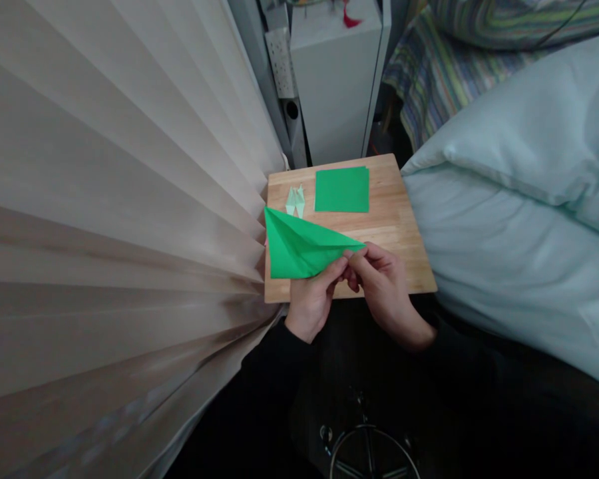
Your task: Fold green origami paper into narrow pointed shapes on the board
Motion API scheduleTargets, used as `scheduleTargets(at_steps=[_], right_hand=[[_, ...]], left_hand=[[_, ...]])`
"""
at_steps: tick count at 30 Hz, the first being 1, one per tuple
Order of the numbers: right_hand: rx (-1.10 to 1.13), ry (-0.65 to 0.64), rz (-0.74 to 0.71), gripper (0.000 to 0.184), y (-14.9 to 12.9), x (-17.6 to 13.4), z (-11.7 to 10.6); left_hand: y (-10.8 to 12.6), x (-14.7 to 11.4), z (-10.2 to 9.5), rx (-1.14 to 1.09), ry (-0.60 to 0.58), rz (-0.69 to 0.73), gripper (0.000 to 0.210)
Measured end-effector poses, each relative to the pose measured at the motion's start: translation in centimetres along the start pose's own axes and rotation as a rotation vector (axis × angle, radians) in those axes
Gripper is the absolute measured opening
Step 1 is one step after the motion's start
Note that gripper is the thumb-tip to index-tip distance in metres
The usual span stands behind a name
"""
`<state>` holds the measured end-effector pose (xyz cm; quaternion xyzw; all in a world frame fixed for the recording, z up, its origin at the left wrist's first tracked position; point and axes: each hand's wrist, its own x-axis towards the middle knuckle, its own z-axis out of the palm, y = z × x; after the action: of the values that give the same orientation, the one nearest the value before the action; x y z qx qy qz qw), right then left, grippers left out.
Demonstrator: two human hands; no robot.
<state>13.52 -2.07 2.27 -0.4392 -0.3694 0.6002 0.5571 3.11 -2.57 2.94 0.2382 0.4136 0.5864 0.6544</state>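
A creased sheet of green paper (299, 246) is held over the near left part of a small wooden table (399, 226). My left hand (313, 303) grips its lower edge, thumb on top and the other fingers hidden beneath. At the pointed right corner, my right hand (387, 286) pinches the same paper between thumb and fingers, close against the left fingertips. Behind it lie a flat stack of green paper (342, 189) and two small pale green folded paper pieces (295, 201).
A pleated pale curtain (130, 199) hangs along the left side, touching the table edge. Light blue bedding (509, 213) bulges at the right. A white cabinet (334, 93) stands behind the table, with a striped cloth (439, 73) beside it. Below is a round metal chair base (369, 429).
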Motion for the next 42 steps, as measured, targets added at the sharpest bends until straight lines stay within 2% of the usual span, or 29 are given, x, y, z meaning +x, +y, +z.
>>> scheduleTargets(at_steps=[5, 9, 14, 21, 27, 35, 42], right_hand=[[-0.022, -0.028, -0.007, 0.034, 0.1, 0.0, -0.1], [0.024, 0.017, 0.011, 0.026, 0.1, 0.1, -0.1], [0.021, 0.046, 0.039, 0.029, 0.0, 0.3, 0.0], [-0.011, 0.046, 0.017, 0.024, 0.4, -0.1, 0.1], [-0.094, 0.019, -0.021, 0.025, 0.9, -0.3, 0.0], [-0.096, 0.012, -0.013, 0.032, 1.1, -0.7, 0.2], [-0.16, 0.002, -0.016, 0.032, 1.1, -1.2, 0.5]], left_hand=[[0.2, 0.2, -0.3, 0.038, 0.077, 0.023, 0.027], [0.5, 0.4, -0.5, 0.045, 0.096, -0.003, 0.029], [0.6, 0.5, -0.6, 0.048, 0.136, -0.001, 0.028], [0.0, 0.3, -0.6, -0.067, 0.187, -0.065, 0.027], [0.3, 0.5, -0.7, -0.045, 0.238, -0.007, 0.027], [1.0, 0.9, -1.1, -0.019, 0.291, 0.028, 0.028], [0.8, 1.3, -1.6, 0.04, 0.338, 0.136, 0.032]])
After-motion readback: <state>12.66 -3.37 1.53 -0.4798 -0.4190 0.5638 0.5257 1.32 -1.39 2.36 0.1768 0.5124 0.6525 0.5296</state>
